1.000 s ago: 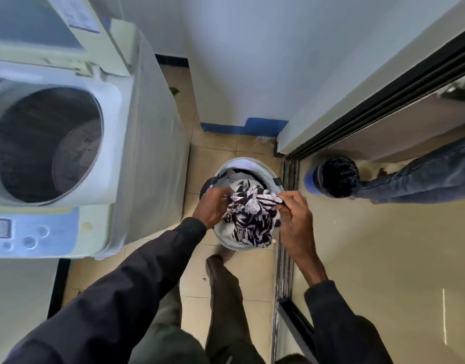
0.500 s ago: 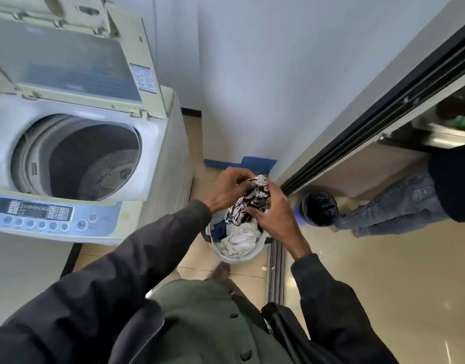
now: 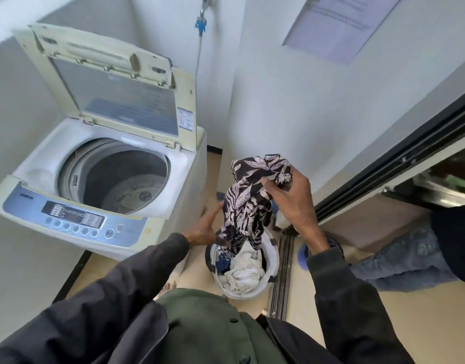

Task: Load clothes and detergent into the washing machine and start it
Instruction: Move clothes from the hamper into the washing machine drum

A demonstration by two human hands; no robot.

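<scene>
One washing machine (image 3: pixel 178 164) stands on the floor in the left corner of the room. Its single lid (image 3: pixel 115 98) is raised upright and the drum (image 3: pixel 126 179) is uncovered. One control panel (image 3: pixel 74 216) runs along its front edge, with a row of small round buttons. The panel's print is too blurred to read, as are the one sticker (image 3: pixel 185 119) at the lid's right edge and the one sheet of paper (image 3: pixel 339 24) on the wall.

One white laundry basket (image 3: pixel 273 258) sits on the floor just off the machine's front right corner, beside the sliding-door track. It holds crumpled white clothes (image 3: pixel 244 271) and a dark blue piece (image 3: pixel 223 264).

One dark leaf-patterned garment (image 3: pixel 247 203) hangs above the basket, its lower end trailing into it. The right hand (image 3: pixel 291 200) grips the bunched top, fingers curled round the cloth. The left hand (image 3: pixel 205 227) is spread with straight fingers at the garment's left side, between it and the machine. I cannot tell whether it touches the cloth.

At the right edge is another person's leg in jeans (image 3: pixel 404 258).
</scene>
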